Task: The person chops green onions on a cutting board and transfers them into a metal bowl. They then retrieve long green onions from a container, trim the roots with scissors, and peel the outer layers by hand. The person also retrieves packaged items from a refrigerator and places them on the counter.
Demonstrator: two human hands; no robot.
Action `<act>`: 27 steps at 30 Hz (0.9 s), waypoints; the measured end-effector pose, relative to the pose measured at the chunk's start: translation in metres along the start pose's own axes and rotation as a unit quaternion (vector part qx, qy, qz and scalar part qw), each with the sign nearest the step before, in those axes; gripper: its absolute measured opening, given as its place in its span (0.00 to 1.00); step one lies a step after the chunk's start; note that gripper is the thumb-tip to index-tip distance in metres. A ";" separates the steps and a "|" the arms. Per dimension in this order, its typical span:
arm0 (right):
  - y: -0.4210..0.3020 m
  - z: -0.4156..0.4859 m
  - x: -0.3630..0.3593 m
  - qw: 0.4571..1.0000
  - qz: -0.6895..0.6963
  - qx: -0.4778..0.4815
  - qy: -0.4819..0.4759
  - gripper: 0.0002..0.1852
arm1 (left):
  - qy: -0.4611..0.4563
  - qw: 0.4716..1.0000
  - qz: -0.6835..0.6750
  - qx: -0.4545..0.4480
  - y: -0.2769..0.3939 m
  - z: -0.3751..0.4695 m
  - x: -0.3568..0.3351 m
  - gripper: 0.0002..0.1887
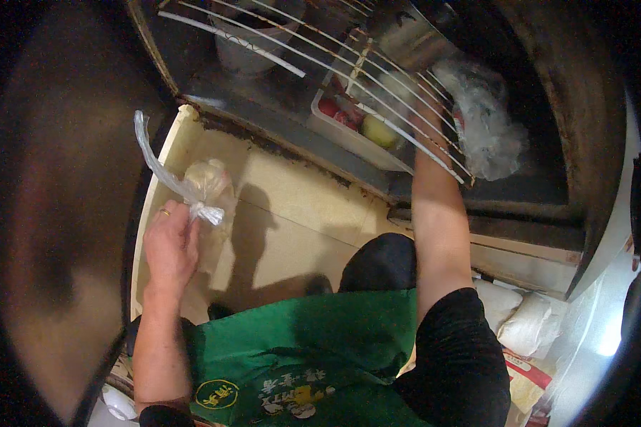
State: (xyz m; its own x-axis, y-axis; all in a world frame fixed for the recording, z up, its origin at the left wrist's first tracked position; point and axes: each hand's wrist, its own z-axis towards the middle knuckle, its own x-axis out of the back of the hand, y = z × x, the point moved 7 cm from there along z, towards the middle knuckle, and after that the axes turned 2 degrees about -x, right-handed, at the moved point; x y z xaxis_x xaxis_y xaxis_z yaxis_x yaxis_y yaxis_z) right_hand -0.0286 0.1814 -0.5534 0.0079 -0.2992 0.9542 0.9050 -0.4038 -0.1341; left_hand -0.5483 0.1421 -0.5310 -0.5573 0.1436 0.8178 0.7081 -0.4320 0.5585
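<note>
My left hand (172,240), with a ring on one finger, grips the knotted neck of a clear plastic bag (208,184). Pale contents fill the bag, and a long twisted end of plastic sticks up from it. My right arm reaches under a white wire rack (352,80) into a dark cabinet. The right hand (424,99) is mostly hidden behind the rack's wires and is blurred; its fingers cannot be made out. Near it is a white plastic bin (352,136) holding red items and a yellow-green round item (378,132).
A translucent tub (251,50) stands deeper in the cabinet. A crumpled clear plastic bag (486,128) lies right of the rack. The cabinet's worn lower edge (299,160) runs above the tiled floor (299,197). White packages (529,320) lie at the lower right.
</note>
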 end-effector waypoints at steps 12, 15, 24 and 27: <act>-0.016 -0.023 -0.029 0.998 -0.010 0.058 -0.030 0.32 | -0.021 0.999 0.004 -0.030 0.002 0.002 -0.014 0.07; -0.021 -0.044 -0.058 0.992 -0.019 0.113 -0.046 0.32 | -0.030 0.999 0.012 -0.018 0.003 0.001 -0.015 0.07; -0.030 -0.065 0.010 0.992 -0.093 0.063 -0.051 0.32 | -0.038 0.999 0.008 -0.019 -0.002 0.002 -0.016 0.07; -0.011 -0.049 0.013 0.999 -0.052 0.008 -0.010 0.32 | -0.040 0.999 0.006 -0.026 0.000 0.003 -0.020 0.06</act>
State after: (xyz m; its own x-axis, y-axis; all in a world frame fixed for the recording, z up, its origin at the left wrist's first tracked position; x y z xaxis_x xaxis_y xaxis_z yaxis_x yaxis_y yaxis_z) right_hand -0.0588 0.1395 -0.5523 -0.0779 -0.2386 0.9680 0.9078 -0.4183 -0.0300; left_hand -0.5361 0.1415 -0.5465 -0.5109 0.2084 0.8340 0.6903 -0.4788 0.5425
